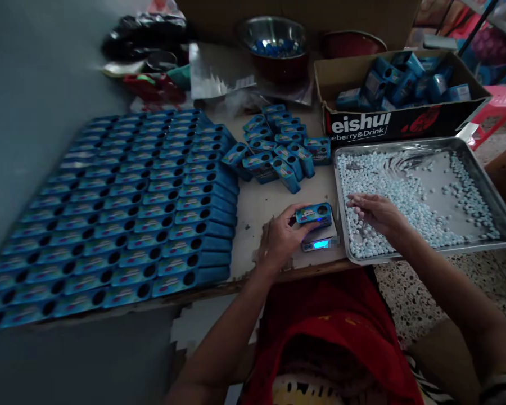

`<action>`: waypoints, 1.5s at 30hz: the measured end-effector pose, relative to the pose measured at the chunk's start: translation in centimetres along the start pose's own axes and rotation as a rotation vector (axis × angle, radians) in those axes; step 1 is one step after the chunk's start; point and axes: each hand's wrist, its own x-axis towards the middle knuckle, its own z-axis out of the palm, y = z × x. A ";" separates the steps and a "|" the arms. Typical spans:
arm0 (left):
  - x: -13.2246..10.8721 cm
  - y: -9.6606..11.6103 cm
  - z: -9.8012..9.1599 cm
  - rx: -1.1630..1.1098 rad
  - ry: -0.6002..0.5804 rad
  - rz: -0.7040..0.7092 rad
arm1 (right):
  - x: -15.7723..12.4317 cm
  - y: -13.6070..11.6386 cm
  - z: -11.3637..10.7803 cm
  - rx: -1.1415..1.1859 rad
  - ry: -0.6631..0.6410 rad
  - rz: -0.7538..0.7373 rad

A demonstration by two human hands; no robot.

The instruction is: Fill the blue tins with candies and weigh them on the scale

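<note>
My left hand is closed round a small blue box with a dark round hole in its top. The box is upright on or just above a small digital scale, whose display glows blue. Over the left part of a metal tray is my right hand, its fingers curled and pinched together. Small white and pale-blue round pellets cover much of the tray. Whether pellets are between the right fingertips is too small to make out.
Rows of blue boxes fill the table's left side. Several loose boxes stand behind the scale. A cardboard carton holding more boxes is behind the tray. Farther back is a metal bowl with blue pieces inside.
</note>
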 end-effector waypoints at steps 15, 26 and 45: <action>-3.9 -0.9 -8.8 -0.068 0.147 -0.003 | -2.1 -4.5 6.5 -0.651 0.020 -0.438; -4.4 4.8 -10.2 0.252 0.268 0.228 | -1.6 -4.9 -6.6 -1.019 0.130 -0.017; 0.6 7.1 -2.4 0.593 -0.258 0.311 | 2.3 -8.5 -0.5 -1.636 0.093 -0.758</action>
